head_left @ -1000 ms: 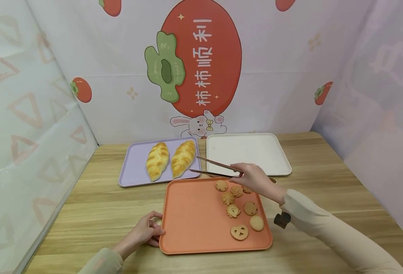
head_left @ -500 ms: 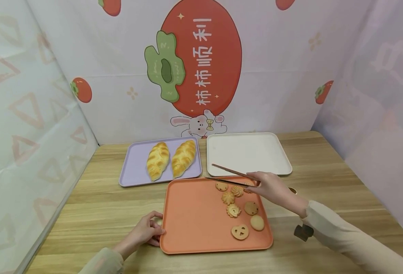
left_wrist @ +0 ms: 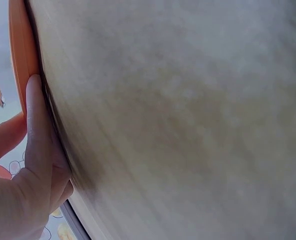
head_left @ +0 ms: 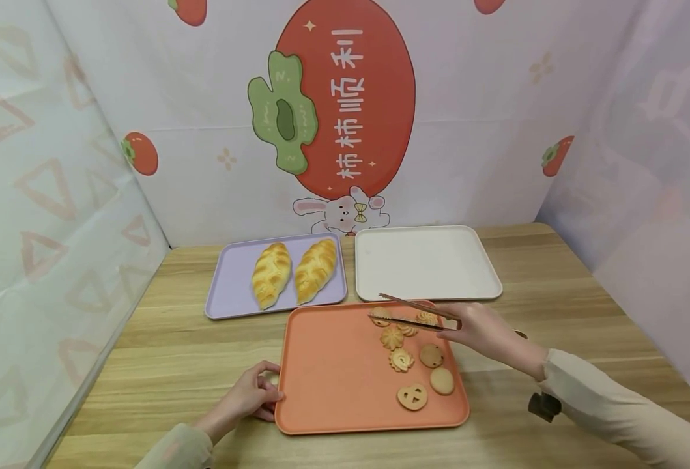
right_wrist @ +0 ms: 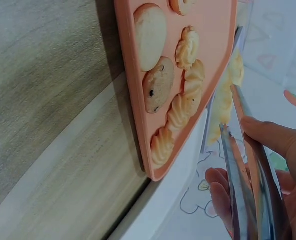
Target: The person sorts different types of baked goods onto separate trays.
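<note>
My right hand holds a pair of metal tongs above the orange tray. The tongs' arms are spread, nothing is between their tips, and they point left over the tray's back cookies. Thumb and fingers of my left hand pinch the tray's left edge; in the left wrist view the orange rim lies between them. Several cookies sit on the tray's right half: a pretzel-shaped one, a plain round one, a dotted round one, a scalloped one and swirled ones.
Behind the orange tray, a purple tray at the left bears two braided loaves. Beside it at the right lies a white tray with nothing on it. All stand on a wooden table before a printed backdrop.
My right hand has moved right and toward me with the tongs, from beside the loaves to over the cookies. The left hand has stayed at the tray's edge.
</note>
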{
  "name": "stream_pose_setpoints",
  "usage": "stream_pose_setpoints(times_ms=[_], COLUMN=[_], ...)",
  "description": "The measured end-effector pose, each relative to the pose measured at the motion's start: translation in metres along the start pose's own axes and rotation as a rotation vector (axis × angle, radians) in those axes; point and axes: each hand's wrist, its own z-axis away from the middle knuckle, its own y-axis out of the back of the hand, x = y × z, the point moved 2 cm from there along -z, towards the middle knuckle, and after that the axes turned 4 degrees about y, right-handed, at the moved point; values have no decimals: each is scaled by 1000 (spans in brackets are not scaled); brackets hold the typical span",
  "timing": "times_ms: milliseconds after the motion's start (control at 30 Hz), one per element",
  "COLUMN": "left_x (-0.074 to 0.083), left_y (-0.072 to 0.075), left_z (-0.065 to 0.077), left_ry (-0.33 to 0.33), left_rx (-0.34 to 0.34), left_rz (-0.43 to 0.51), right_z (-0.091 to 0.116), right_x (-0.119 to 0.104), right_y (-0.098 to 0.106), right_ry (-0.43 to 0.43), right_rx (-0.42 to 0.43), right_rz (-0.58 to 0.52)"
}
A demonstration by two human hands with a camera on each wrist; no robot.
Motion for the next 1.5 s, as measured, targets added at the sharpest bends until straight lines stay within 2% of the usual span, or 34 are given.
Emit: stream_pose_setpoints(times_ms=[200, 867, 1500], left_x=[1, 0, 1], left_y=[0, 0, 0], left_z=[0, 0, 0], left_ry=[-1, -27, -12], left_rx=[3, -27, -11], left_rz=[-1, 0, -12], right_z=[1, -1, -11], right_x=[0, -1, -5], right_y=[2, 5, 0], right_ry=[38, -17, -61], right_rx=[-2, -99, -147], right_rz=[36, 119, 121])
